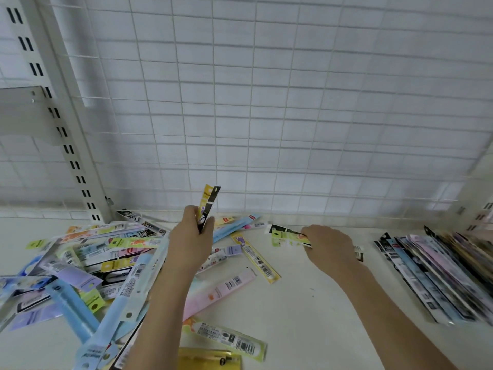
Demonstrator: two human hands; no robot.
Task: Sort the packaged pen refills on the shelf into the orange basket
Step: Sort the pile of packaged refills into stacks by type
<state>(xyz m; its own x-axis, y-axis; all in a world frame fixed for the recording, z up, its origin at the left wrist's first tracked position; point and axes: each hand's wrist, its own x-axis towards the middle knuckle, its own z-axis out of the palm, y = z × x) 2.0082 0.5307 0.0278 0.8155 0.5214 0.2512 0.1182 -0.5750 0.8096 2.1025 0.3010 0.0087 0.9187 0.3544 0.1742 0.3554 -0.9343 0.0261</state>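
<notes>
Many packaged pen refills lie in a loose heap (88,265) on the left half of the white shelf (314,303). My left hand (190,239) grips two upright packs, one yellow and one black (208,206), above the heap's right edge. My right hand (329,248) lies low over the shelf and pinches a green and black pack (286,236) near the back. A tidy row of packs (437,273) lies at the right. No orange basket is in view.
A white wire grid panel (266,102) rises behind the shelf. A slotted metal upright (58,124) stands at the back left. Single packs (254,259) lie scattered between my arms, and a yellow pack (210,360) sits at the front edge.
</notes>
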